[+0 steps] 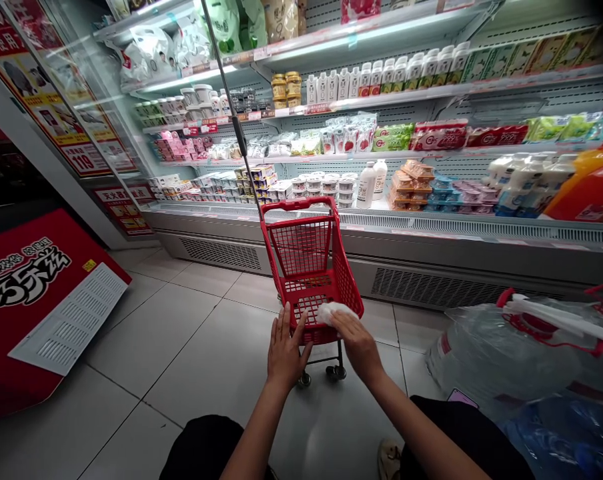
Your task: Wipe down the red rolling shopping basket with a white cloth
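Observation:
A small red plastic shopping cart [349,283] with grid sides stands on the tiled floor in front of me, its basket holding nothing that I can see. My right hand [356,340] presses a crumpled white cloth [334,312] to the cart's near rim, fingers closed over it; whether it is fabric or paper I cannot tell. At the near left corner of the basket is my left hand [287,350], fingers spread and holding nothing. It touches or nearly touches the rim. A thin dark pole [239,130] rises from the cart's far left side.
Behind the cart runs a refrigerated display [311,240] stocked with bottles, cups and packs. Large clear water jugs [511,347] stand close on my right. A red cabinet [46,287] is at the left. My dark-clothed knees [201,443] frame the bottom.

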The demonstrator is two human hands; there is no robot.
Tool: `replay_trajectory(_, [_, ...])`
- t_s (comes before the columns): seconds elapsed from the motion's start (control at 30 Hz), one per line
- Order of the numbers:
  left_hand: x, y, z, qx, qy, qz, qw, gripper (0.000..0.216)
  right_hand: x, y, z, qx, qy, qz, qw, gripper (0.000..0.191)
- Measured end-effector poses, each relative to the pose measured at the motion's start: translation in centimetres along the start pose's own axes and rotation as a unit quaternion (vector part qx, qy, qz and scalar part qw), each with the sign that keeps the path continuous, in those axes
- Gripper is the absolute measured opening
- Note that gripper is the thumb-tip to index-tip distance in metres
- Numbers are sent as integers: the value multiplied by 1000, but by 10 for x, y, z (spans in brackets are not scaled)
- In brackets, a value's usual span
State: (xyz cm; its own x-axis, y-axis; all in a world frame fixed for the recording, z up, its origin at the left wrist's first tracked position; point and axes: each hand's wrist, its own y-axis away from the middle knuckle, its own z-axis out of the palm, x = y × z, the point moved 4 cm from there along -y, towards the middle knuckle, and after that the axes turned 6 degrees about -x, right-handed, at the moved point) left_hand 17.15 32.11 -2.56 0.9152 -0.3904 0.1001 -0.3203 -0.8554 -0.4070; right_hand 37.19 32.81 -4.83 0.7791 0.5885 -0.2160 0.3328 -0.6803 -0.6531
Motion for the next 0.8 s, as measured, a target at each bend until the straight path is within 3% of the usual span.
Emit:
replay_trajectory(0.1, [4,1,1,-1,-8,-13,1000,83,-29,-10,19,-26,-19,-29,999,65])
replay_trajectory(0.17, [1,1,0,-4,-18,-16,1000,81,-34,-9,20,-44,-23,-47,998,67])
replay_trajectory(0.27, [-4,2,-3,-5,-31,-18,999,78,-11,3,2,-56,-16,-53,997,68])
replay_trajectory(0.4, [-3,1,-3,-9,-27,-17,999,78,36,24,-29,-36,8,9,999,67])
replay_trajectory(0.47, [2,1,-2,-6,-22,-17,1000,80,41,26,-33,-20,9,38,999,67])
replay_trajectory(0.57, [9,1,1,-3,-15,-18,1000,85,18,17,-17,-4,-12,37,999,67])
replay_trajectory(0.7, [7,3,4,-16,-21,-16,1000,88,-25,3,11,-42,-47,-26,998,69])
replay_trajectory(0.8, [-2,3,3,-17,-35,-3,999,82,-19,8,7,-62,-44,-59,995,70])
